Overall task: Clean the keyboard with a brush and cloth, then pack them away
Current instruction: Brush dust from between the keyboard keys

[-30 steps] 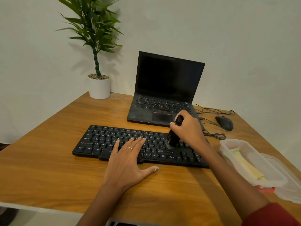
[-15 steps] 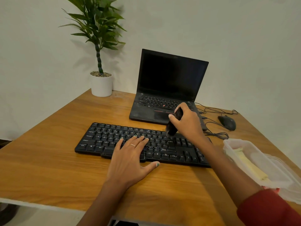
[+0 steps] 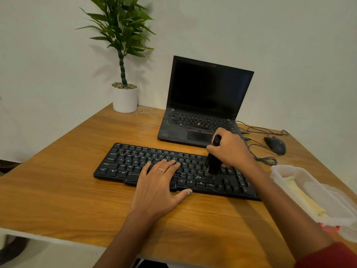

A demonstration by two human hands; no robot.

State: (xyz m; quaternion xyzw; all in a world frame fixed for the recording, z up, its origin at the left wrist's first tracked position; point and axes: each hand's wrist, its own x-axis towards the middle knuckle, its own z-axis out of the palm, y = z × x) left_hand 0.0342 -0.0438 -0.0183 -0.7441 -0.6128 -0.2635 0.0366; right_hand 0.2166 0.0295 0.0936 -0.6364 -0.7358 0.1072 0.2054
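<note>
A black keyboard [image 3: 135, 161] lies across the middle of the wooden desk [image 3: 58, 190]. My left hand [image 3: 160, 188] rests flat on the keyboard's front middle, fingers straight over the keys and thumb spread along the front edge. My right hand [image 3: 229, 147] grips a black brush [image 3: 212, 163] held upright, its bristles down on the keys right of centre. A yellow cloth [image 3: 301, 196] lies inside a clear plastic container [image 3: 286, 171] at the right edge of the desk.
An open black laptop [image 3: 204, 97] stands behind the keyboard. A potted plant [image 3: 124, 97] is at the back left corner. A black mouse [image 3: 275, 145] and looped cables [image 3: 266, 160] lie to the right of the laptop. The container's lid [image 3: 347, 225] sits beside it.
My right hand lifted the brush toward the keyboard's back edge, then brought it down onto the keys again. My left hand stayed in place.
</note>
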